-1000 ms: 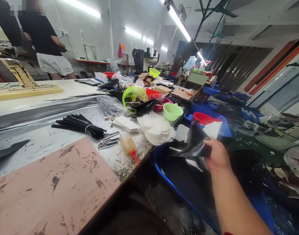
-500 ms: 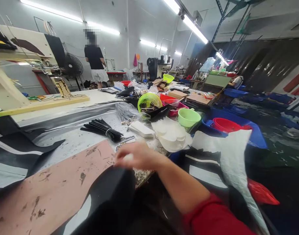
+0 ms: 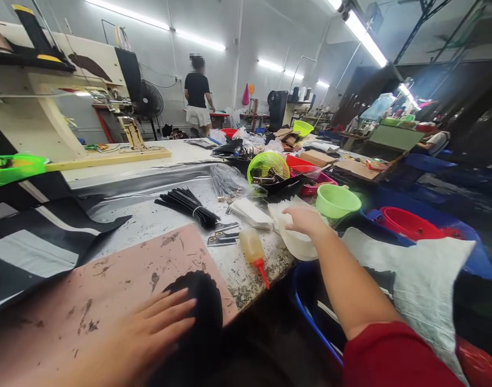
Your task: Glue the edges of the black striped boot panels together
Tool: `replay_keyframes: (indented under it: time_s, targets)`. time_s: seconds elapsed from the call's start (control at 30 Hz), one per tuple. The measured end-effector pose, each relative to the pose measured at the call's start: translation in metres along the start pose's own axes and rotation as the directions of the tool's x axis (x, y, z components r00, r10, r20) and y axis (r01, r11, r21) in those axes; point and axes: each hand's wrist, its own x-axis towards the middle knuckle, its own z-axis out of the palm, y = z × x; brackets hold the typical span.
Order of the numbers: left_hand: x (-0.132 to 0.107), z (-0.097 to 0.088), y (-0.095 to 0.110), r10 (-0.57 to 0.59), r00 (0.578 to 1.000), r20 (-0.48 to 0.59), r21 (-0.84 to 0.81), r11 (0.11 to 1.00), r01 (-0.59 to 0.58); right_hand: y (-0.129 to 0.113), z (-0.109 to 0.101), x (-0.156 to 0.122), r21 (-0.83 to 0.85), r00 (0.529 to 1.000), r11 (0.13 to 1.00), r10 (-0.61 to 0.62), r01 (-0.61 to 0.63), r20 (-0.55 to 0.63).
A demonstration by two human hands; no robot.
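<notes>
Moved right hand (image 3: 306, 220) off the pink mat (image 3: 121, 274) since half a second ago, out to the white sheets (image 3: 298, 244) at the table (image 3: 149, 220) edge: thin, rounded, matte. Fingertips on top sheet; can't tell if gripping. Pressing left hand (image 3: 149, 328) flat, fingers spread, on black piece (image 3: 203, 301): scalloped rim, dull, on scuffed mat's near corner.

Sewing workshop, long worktable (image 3: 157, 223), cut pieces (image 3: 252, 212), baskets (image 3: 338, 200)
</notes>
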Motion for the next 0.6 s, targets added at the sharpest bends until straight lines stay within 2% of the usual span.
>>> replay_keyframes:
  time_s: [0.03,0.1,0.17,0.27,0.33,0.4,0.43,0.47,0.5,0.53,0.57,0.6]
  targets:
    - [0.012,-0.001,-0.003,0.051,0.993,0.109,-0.022,0.999,-0.049,0.000,0.000,0.002,-0.006,1.000,1.000,-0.007,0.007,0.003]
    - [0.029,0.002,-0.010,0.107,0.975,0.197,-0.085,0.992,-0.091,0.001,-0.002,0.005,-0.018,0.999,1.000,0.008,-0.009,-0.035]
    - [0.031,0.012,-0.016,0.084,0.982,0.170,-0.087,0.994,-0.070,0.003,-0.007,0.008,-0.031,0.992,0.998,0.052,-0.056,-0.115]
    - [0.011,0.033,-0.020,-0.010,0.998,0.057,0.011,1.000,0.010,0.001,-0.017,0.009,-0.026,0.961,0.995,0.086,-0.097,-0.263]
    - [-0.007,0.045,-0.016,-0.106,0.994,-0.040,0.078,0.991,0.109,-0.011,-0.021,0.005,0.063,0.901,0.998,0.031,-0.004,-0.433]
    - [-0.019,0.052,-0.007,-0.220,0.971,-0.095,0.122,0.965,0.231,-0.035,-0.022,-0.004,0.248,0.790,0.951,0.007,0.184,-0.613]
    - [-0.022,0.054,-0.002,-0.279,0.955,-0.099,0.140,0.946,0.291,-0.053,-0.021,-0.011,0.370,0.750,0.883,0.033,0.288,-0.661]
    - [-0.023,0.055,0.004,-0.333,0.939,-0.082,0.153,0.927,0.343,-0.073,-0.018,-0.019,0.505,0.751,0.778,0.067,0.372,-0.657]
    - [-0.021,0.054,0.008,-0.378,0.924,-0.060,0.163,0.909,0.383,-0.096,-0.013,-0.030,0.647,0.795,0.635,0.085,0.421,-0.601]
    - [-0.018,0.053,0.013,-0.416,0.908,-0.050,0.174,0.892,0.418,-0.120,-0.007,-0.043,0.782,0.865,0.460,0.057,0.421,-0.499]
    - [-0.014,0.051,0.017,-0.444,0.895,-0.036,0.184,0.878,0.443,-0.145,0.002,-0.057,0.892,0.932,0.279,-0.039,0.355,-0.359]
    - [-0.010,0.048,0.020,-0.471,0.882,-0.016,0.188,0.865,0.466,-0.169,0.012,-0.071,0.963,0.964,0.139,-0.168,0.230,-0.206]
